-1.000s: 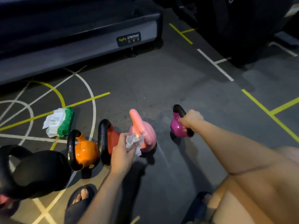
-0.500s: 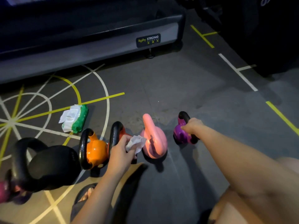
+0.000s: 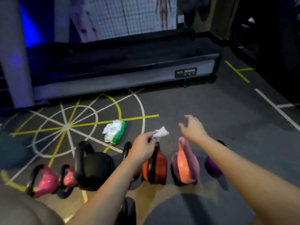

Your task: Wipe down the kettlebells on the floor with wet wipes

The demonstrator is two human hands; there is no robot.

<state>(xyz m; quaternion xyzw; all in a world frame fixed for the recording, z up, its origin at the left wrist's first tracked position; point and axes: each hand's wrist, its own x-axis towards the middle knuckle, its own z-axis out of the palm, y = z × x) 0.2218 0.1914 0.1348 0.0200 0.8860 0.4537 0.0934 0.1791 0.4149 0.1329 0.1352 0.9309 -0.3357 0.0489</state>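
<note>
Several kettlebells stand in a row on the floor: a purple one [image 3: 211, 166] at the right, a pink one [image 3: 185, 166], a red one [image 3: 159, 166], a large black one [image 3: 94, 166] and two small pink ones [image 3: 46, 181] at the left. An orange one is mostly hidden behind my left forearm. My left hand [image 3: 142, 147] pinches a crumpled white wipe [image 3: 160, 133] above the red kettlebell. My right hand [image 3: 193, 129] hovers with fingers spread, above and beyond the pink kettlebell, holding nothing. A green and white wet wipe pack [image 3: 116, 133] lies on the floor beyond the row.
A treadmill deck [image 3: 123, 78] runs across the back, a grey post [image 3: 14, 62] at its left. Dark gym machines [image 3: 272, 38] fill the right rear. Yellow and white lines mark the grey floor. A dark round object [image 3: 11, 150] sits at the far left.
My right hand let go of the purple kettlebell's handle and rose with fingers spread. My left hand lifted the wipe up and forward. The camera tilted up and left.
</note>
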